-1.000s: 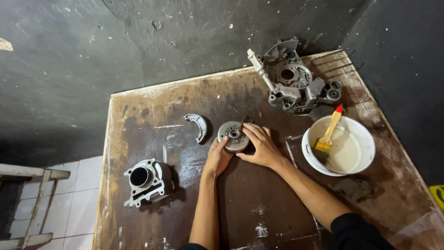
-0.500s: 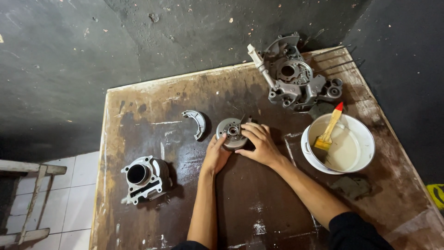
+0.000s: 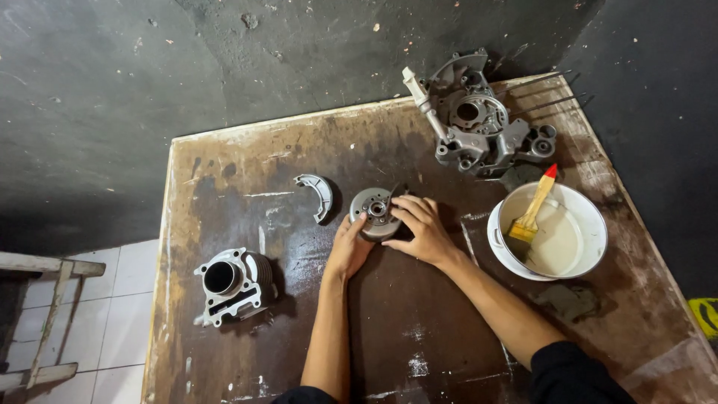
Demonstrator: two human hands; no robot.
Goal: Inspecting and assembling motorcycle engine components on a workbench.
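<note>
Round metal part between both hands

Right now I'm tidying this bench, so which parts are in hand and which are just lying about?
In hand:
round metal disc, touched by left hand and right hand

Lying about:
curved shoe
finned cylinder
engine casing
white bowl with brush

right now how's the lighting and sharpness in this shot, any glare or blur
Head view: sharp overall, no motion blur on the left hand or right hand at the round metal engine part. Light falls from above, with short dark shadows beside the cylinder block and crankcase. Mild sheen on the white bowl. The surrounding dark floor is dim.
</note>
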